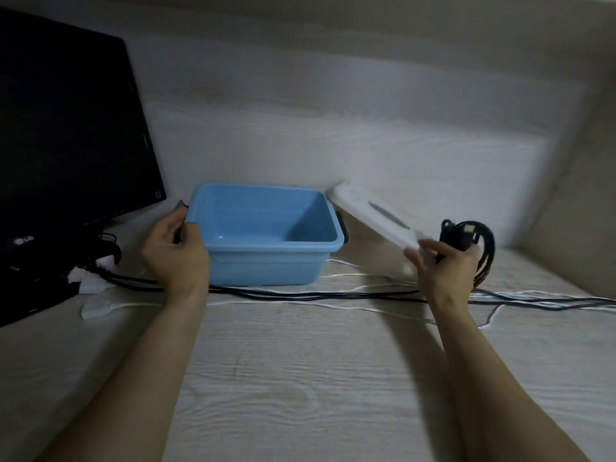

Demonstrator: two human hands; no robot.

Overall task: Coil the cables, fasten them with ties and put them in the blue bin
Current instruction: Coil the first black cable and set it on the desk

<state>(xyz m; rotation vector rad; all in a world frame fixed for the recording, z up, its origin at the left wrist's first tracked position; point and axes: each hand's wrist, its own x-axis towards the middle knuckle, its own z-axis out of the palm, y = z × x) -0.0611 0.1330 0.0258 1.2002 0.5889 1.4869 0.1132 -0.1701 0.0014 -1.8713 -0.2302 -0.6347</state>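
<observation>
Blue bin (266, 233) standing open near the back of the pale wood-grain worktop (300, 378), interior showing bare blue plastic, dark latch handle at each short end. Left hand (175, 251) at the bin's left end, fingers curled over the rim corner and the dark handle there, part of that handle hidden behind the knuckles. White lid (373, 216) tilted just right of the bin, blurred, lower edge pinched by the fingertips of the right hand (445, 265). Same right hand also gripping a coiled black cable (473, 241), loops hanging to the right of the palm, a plug end showing at the top; whether a tie binds the coil cannot be made out. Loose black cables (316, 296) and thin white cables (366, 308) lying uncoiled across the worktop in front of the bin, passing under both wrists and running off the right edge of view. To the left, a white plug (96, 306) lying flat, more white plugs and dark cable ends bunched in shadow, hard to separate. Black monitor (66, 128) at far left, cut off by the frame, a logo dimly visible on its lower bezel. Pale wall (366, 111) behind
</observation>
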